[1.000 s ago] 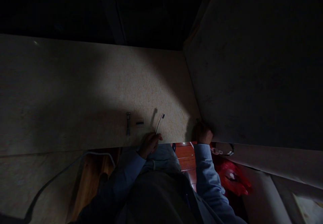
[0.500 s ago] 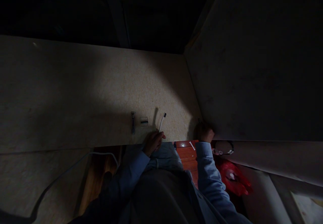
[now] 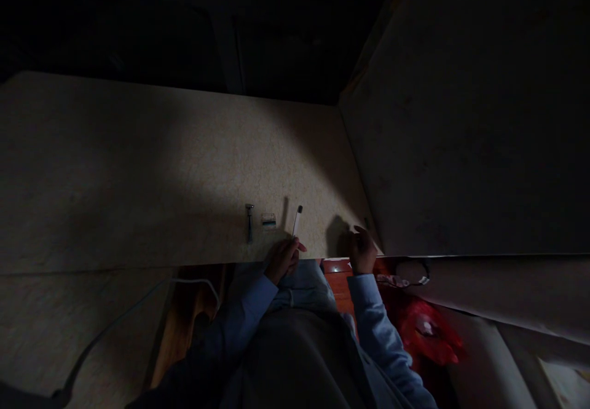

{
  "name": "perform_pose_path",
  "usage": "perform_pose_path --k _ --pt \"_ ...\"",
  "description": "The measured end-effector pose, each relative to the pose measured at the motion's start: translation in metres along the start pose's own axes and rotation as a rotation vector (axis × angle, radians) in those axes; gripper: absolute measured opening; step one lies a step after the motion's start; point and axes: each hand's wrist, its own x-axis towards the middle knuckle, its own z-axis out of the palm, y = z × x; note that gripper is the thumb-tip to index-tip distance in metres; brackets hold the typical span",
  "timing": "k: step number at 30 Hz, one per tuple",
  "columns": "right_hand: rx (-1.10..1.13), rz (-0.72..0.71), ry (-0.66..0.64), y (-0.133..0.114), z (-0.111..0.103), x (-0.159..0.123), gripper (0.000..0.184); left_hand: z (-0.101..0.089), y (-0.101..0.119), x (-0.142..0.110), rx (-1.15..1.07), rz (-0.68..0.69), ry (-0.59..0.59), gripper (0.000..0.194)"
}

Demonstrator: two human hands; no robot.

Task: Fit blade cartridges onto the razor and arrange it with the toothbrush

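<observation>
My left hand is closed around the lower handle of a white toothbrush with a dark head, which points up and away over the table's near edge. Left of it on the tabletop lie a razor and a small clear case with a dark strip inside. Over the right end of the table, my right hand is loosely open, one finger stretched to the left, with nothing visible in it. A small dark object, too dim to name, lies just beyond that hand by the wall.
The pale tabletop runs far to the left and meets a grey wall on the right. Below right are a red plastic bag and a dark looped band. A cable crosses at lower left. Light is dim.
My right hand has moved left and slightly toward me, away from the small dark object by the wall. The toothbrush has turned a little in my left hand.
</observation>
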Motion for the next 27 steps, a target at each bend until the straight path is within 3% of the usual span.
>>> perform_pose_path --k 5,11,20,27 --pt "0.284 -0.121 -0.359 -0.05 0.038 -0.032 0.035 -0.001 -0.004 0.003 0.015 -0.021 0.008 0.063" --pt "0.262 -0.139 -0.531 -0.088 0.06 -0.036 0.035 -0.001 -0.005 0.001 0.06 -0.014 0.021 0.062" --pt "0.171 -0.123 -0.603 -0.092 0.061 -0.031 0.029 -0.001 -0.012 -0.001 0.225 0.026 0.026 0.05" --pt "0.156 -0.094 -0.524 -0.084 0.062 -0.028 0.029 0.0 -0.01 -0.004 0.311 0.035 -0.029 0.04"
